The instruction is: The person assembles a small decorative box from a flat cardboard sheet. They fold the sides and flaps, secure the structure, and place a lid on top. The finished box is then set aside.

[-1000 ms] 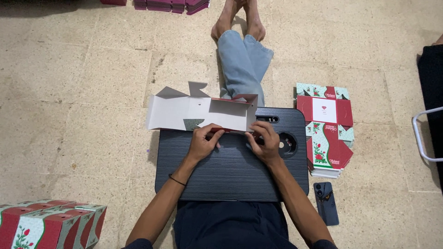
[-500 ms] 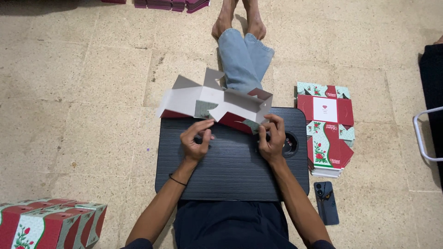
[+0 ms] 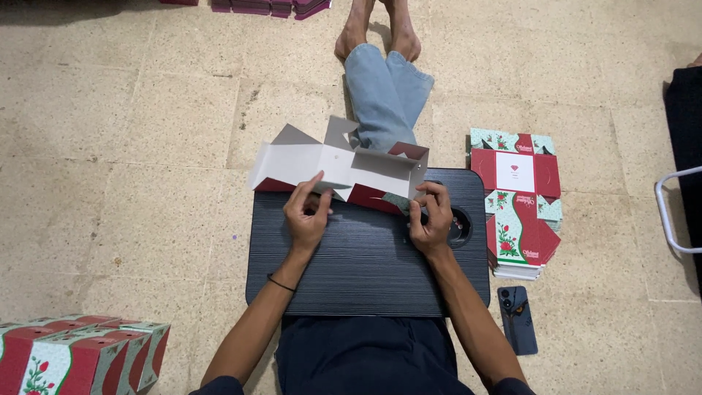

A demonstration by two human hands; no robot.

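Lying across the far edge of the lap desk, the carton sits just above frame centre, its long axis running left to right with a slight tilt down toward the right. Its open side faces up and toward the camera. The inner board is plain grey-white; the outer skin shows as dark red patches along the lower edge and at the right end. The left panel lies spread flat; two flaps stand up along the top edge. The right half is folded into an open tray shape.

The left hand grips the lower edge of the carton near its middle, thumb on the inside face, fingers curled beneath. The right hand pinches a small flap at the lower right corner, fingers bent around it.

The carton's underside and printed faces are mostly hidden. The right hand covers part of a round recess in the desk. The carton hides the knees of the legs stretched out on the tiled floor.

A stack of flat cartons lies at right, with a phone below it. Finished boxes are cut off at lower left. A dark object and a white tube at the right edge cannot be identified.
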